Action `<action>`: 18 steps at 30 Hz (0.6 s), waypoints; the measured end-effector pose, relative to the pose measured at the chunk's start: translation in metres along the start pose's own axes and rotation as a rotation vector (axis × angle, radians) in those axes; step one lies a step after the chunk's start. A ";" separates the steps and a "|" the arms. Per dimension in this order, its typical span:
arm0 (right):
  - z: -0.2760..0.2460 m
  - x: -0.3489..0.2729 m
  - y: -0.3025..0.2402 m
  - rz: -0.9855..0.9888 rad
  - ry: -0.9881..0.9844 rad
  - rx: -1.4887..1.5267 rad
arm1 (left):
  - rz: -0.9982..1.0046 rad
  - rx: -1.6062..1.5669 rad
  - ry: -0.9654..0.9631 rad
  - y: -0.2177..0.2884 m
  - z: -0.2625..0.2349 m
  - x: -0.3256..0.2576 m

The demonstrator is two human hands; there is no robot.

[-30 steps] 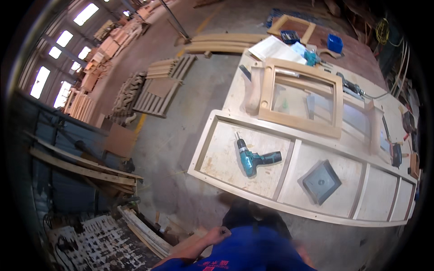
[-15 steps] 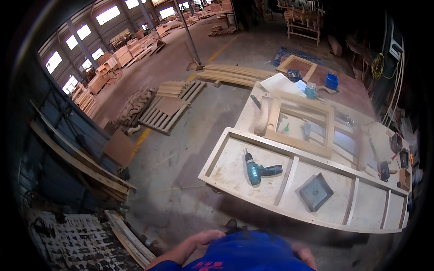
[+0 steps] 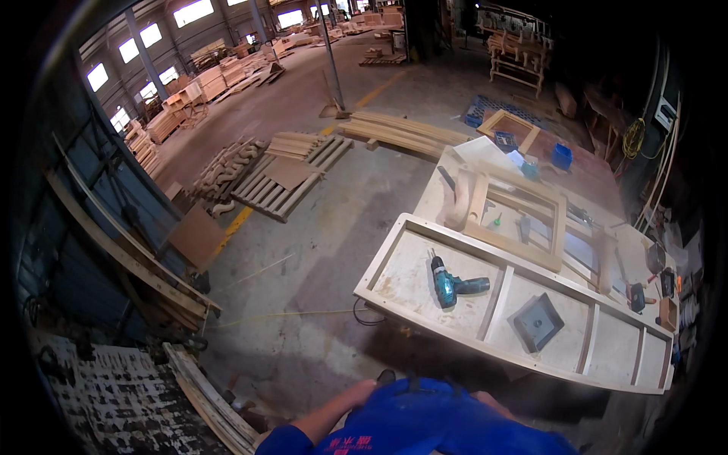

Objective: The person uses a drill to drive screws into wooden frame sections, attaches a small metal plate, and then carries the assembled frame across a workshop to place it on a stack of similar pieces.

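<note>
Standing before a compartmented wooden panel, a person in a blue shirt has the left hand and right hand beside the waist; from where I watch, I cannot tell how the fingers of either are set. A teal drill lies in the panel's leftmost compartment, a grey square tray in the next.

Windows at upper left glare white, while the upper right sinks into near-black. Dark shadow covers the floor below the compartmented wooden frame; straight edges bow toward the black fisheye rim.
</note>
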State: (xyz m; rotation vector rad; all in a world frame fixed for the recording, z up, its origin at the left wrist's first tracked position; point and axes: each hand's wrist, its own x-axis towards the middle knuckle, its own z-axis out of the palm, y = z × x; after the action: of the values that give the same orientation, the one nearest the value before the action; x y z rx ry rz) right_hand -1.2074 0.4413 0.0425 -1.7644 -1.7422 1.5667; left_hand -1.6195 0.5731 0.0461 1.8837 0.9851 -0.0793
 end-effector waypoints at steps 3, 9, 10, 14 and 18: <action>0.002 0.017 0.006 0.035 -0.016 -0.276 | -0.020 0.101 -0.168 -0.009 0.009 0.035; 0.000 0.022 -0.071 0.400 0.031 -0.338 | 0.055 -0.054 -0.058 -0.045 0.027 0.053; 0.011 0.025 -0.033 0.346 0.039 -0.235 | 0.170 -0.129 -0.015 -0.031 0.017 0.042; 0.051 0.035 0.075 0.293 0.121 0.453 | 0.064 -0.154 -0.034 -0.003 0.006 0.035; 0.059 0.023 0.109 0.143 0.158 0.595 | -0.108 -0.704 -0.078 0.012 0.006 0.038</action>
State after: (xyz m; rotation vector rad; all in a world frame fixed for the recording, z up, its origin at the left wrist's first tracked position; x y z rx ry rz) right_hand -1.1930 0.3996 -0.0760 -1.6636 -0.9527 1.7098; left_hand -1.5835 0.5884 0.0347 1.1759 0.9074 0.1182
